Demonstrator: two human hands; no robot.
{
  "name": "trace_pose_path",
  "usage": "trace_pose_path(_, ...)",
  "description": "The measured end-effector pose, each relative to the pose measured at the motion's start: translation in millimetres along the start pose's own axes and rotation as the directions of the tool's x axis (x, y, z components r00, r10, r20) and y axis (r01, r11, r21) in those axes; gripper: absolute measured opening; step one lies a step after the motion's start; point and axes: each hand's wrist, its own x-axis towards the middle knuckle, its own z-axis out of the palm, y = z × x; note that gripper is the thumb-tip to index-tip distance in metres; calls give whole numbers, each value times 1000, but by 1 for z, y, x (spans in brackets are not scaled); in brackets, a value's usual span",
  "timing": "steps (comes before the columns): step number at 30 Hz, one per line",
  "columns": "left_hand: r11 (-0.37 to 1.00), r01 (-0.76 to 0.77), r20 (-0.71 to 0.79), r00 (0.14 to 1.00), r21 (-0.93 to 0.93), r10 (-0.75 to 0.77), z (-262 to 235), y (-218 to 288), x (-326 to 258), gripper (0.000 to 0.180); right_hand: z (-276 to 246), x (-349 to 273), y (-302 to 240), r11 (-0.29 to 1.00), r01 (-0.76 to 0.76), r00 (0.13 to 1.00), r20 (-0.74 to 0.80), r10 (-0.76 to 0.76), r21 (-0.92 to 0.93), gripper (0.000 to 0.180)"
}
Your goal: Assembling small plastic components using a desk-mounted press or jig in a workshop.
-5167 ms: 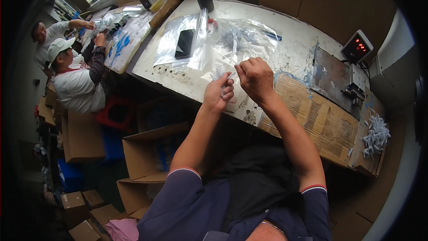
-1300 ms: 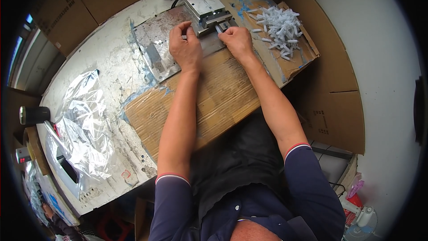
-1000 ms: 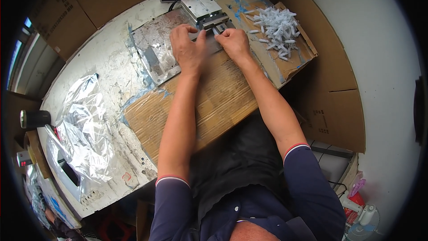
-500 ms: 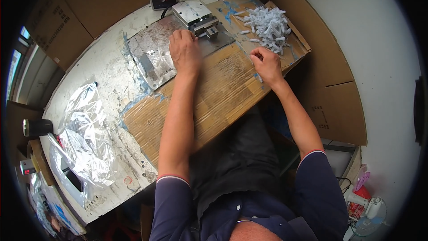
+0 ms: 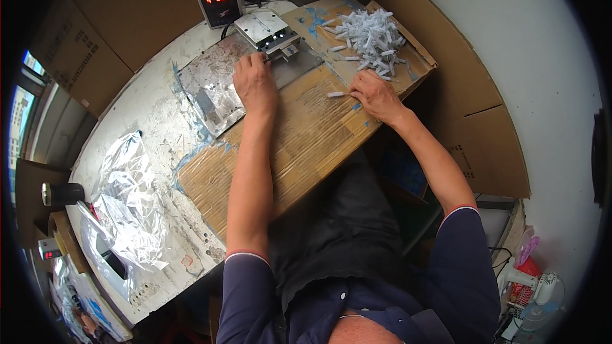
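Right hand point(image 5: 374, 95), now off the silver boxy metal fixture point(image 5: 261, 27), pinches a small white plastic tube point(image 5: 335, 94) over flat brown cardboard point(image 5: 299, 130), so piece in hand; left hand point(image 5: 255, 84) by fixture (grip hidden, can't tell).

Left arm point(image 5: 252, 172) extending nearly straight forward, forearm bare. Left wrist point(image 5: 262, 113) lying roughly in line with forearm. Left hand point(image 5: 255, 86) showing its back, fingers point(image 5: 245, 65) bending forward; fingertips partly hiding from view, grip unclear. Right arm point(image 5: 440, 162) slanting forward and leftward, forearm bare, elbow bending. Right hand point(image 5: 375, 97) showing its back, fingers curling, thumb and fingertips pinching at left side. Hands resting well apart, left one sitting slightly higher in view.
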Motion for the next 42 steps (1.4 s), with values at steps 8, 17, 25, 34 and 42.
trace_pose_path(8, 999, 6, -138, 990, -45, -12, 0, -2, 2, 7, 20, 11, -20, 939, -312, 935, -127, 330, 145, 10)
trace_pose_path(17, -87, 456, 446, 783, -886, -434, -18, -26, 12, 34, 60, 61, -52, 827, -415, 861, -130, 492, 380, 18)
trace_pose_path(25, -525, 453, 563, 825, -720, -60, -18, -65, 11, 33, 82, 105, -46, 756, -506, 822, -32, 568, 415, 25)
trace_pose_path(34, -685, 365, 560, 825, -630, -75, -21, -80, 7, 56, 87, 120, -54, 687, -597, 765, 35, 643, 413, 22)
trace_pose_path(42, -730, 342, 599, 792, -592, -116, -24, -94, 8, 74, 96, 124, -62, 709, -593, 756, -42, 654, 382, 23)
